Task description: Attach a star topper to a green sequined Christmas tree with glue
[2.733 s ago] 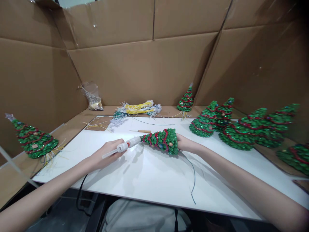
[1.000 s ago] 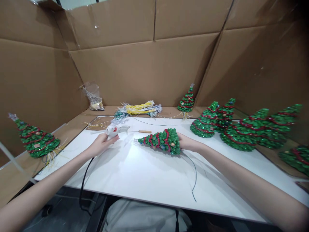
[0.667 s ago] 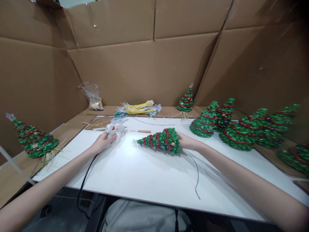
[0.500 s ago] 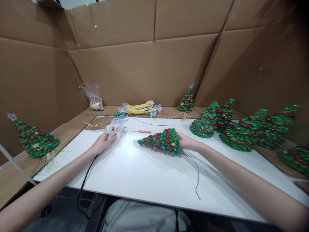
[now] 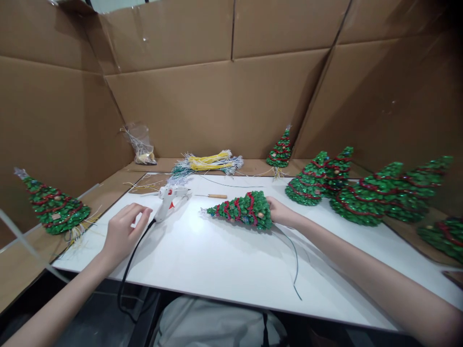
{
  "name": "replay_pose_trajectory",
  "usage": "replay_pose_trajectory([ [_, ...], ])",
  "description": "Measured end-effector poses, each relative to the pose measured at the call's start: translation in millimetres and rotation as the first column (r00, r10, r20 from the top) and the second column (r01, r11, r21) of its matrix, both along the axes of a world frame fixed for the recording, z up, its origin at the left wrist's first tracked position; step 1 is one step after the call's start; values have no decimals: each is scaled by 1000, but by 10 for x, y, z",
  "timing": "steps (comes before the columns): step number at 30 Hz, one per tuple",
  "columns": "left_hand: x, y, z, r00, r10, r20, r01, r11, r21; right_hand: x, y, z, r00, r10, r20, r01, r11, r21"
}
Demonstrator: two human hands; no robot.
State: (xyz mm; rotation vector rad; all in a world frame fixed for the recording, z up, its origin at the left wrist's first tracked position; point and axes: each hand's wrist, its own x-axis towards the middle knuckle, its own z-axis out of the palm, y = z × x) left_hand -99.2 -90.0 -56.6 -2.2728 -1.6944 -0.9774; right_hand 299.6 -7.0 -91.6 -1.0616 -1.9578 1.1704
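A small green Christmas tree (image 5: 242,210) with red garland lies on its side in the middle of the white tabletop, its star tip towards the left. My right hand (image 5: 277,210) grips it by the base, the fingers partly hidden behind it. A thin green wire trails from the base (image 5: 296,260). On the left, a white hot glue gun (image 5: 167,202) with a red trigger rests on the table, its nozzle to the right. My left hand (image 5: 126,229) is just short of its handle, not touching it, with thumb and fingers apart and nothing held.
An awl with a wooden handle (image 5: 217,196) lies behind the tree. Bundled yellow, white and green wires (image 5: 210,162) and a plastic bag (image 5: 141,147) sit at the back. Several decorated trees (image 5: 358,205) stand to the right, another tree (image 5: 56,207) at left. Cardboard walls (image 5: 173,106) enclose the table.
My left hand has let go of the glue gun and drawn back towards the lower left. The right hand and the tree it holds have hardly moved.
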Motion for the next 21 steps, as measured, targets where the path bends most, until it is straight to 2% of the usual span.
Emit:
replay_pose_trajectory([
  [3, 111, -79, 16, 978, -207, -35, 208, 977, 47, -18, -41, 52, 999, 0, -47, -3, 997, -72],
  [5, 241, -64, 17, 938, -337, -76, 338, 941, 1, -25, -60, 78, 998, -14, -54, 9, 997, -80],
  [8, 478, 47, -5, 878, -463, -125, 449, 885, -126, -24, -61, 67, 997, -43, -56, 39, 996, -78],
  [14, 849, 318, -118, 816, -556, -161, 481, 806, -344, -26, -42, -1, 992, -75, -102, 69, 996, -65],
  [18, 917, 388, -183, 826, -539, -162, 451, 806, -382, -42, -58, 16, 990, -63, -126, 53, 996, -77],
  [21, 920, 401, -217, 819, -553, -152, 471, 800, -372, -44, -58, 12, 990, -69, -125, 60, 995, -79],
])
